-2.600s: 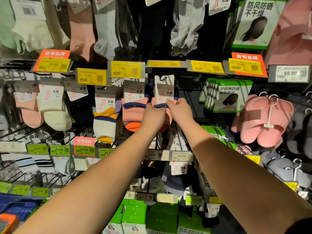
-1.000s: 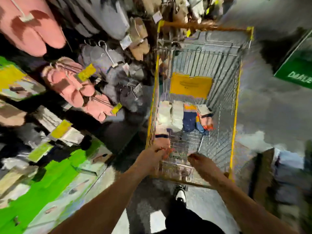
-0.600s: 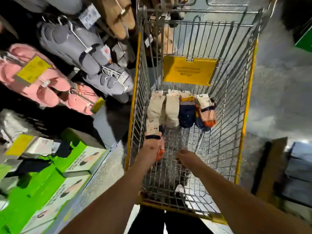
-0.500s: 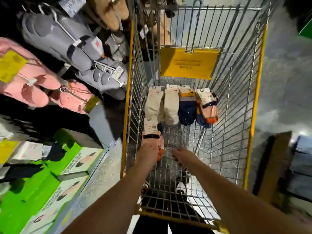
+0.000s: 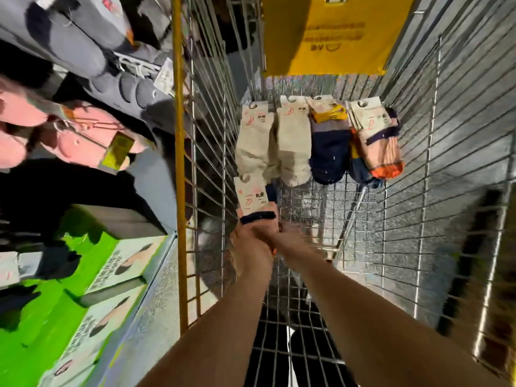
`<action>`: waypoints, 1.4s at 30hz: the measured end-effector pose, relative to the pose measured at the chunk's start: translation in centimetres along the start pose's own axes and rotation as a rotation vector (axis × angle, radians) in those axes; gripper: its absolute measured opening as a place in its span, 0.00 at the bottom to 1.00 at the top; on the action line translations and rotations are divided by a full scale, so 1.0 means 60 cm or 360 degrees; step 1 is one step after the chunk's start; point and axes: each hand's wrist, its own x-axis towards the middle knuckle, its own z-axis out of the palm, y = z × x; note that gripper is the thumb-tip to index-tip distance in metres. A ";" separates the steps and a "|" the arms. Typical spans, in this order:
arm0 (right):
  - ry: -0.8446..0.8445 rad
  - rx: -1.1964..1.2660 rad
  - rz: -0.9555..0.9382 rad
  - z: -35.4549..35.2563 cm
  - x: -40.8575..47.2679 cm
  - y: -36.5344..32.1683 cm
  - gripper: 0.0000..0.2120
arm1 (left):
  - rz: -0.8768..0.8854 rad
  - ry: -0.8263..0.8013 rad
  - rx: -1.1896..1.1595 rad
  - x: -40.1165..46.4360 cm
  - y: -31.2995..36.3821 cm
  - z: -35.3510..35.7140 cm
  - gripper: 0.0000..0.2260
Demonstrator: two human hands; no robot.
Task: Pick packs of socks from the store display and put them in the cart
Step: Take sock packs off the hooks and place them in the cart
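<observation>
My left hand (image 5: 250, 239) grips a pink sock pack with a navy band and white card (image 5: 251, 199), low inside the wire cart (image 5: 178, 163). The pack's card end points toward the socks lying further in. My right hand (image 5: 282, 236) is pressed against the left hand at the pack's lower end; blur hides whether it holds anything. On the cart floor lie two cream packs (image 5: 252, 143) (image 5: 296, 143), a navy and yellow pack (image 5: 329, 149) and a pink and orange pack (image 5: 378, 143), side by side.
A yellow panel (image 5: 324, 34) hangs on the cart's far wall. Left of the cart hang pink slippers (image 5: 83, 141) and grey slippers (image 5: 78, 48). Green boxes (image 5: 55, 303) sit on a low shelf beside the cart. Grey floor shows between shelf and cart.
I took the pink pack off the display and turned to the cart. Over the last half second both hands have sunk deeper into it and the right hand has closed on the left.
</observation>
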 end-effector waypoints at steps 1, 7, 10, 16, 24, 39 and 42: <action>-0.0018 0.0047 -0.0006 0.006 0.006 0.003 0.34 | 0.0022 0.0040 0.0041 0.004 -0.003 0.003 0.16; -0.0122 0.0369 -0.0021 0.009 0.017 0.005 0.34 | -0.0004 -0.0106 -0.0286 0.018 -0.008 0.019 0.17; -0.0181 0.0410 -0.0033 0.006 0.018 0.005 0.34 | -0.0148 -0.0185 -0.0499 0.016 0.003 0.007 0.09; -0.0301 0.0405 -0.0068 -0.010 0.029 0.011 0.45 | -0.0421 -0.0301 -0.0659 0.032 0.001 0.013 0.15; -0.0471 0.0324 -0.0076 -0.031 0.036 0.010 0.29 | -0.0501 -0.0450 -0.0732 0.039 0.013 0.020 0.29; -0.0286 0.0134 -0.0048 -0.081 -0.020 0.004 0.28 | -0.0451 -0.0603 -0.0528 -0.012 0.033 -0.005 0.43; -0.0271 0.0100 -0.0106 -0.095 -0.061 -0.006 0.27 | -0.0525 -0.0755 -0.0635 -0.034 0.035 -0.011 0.42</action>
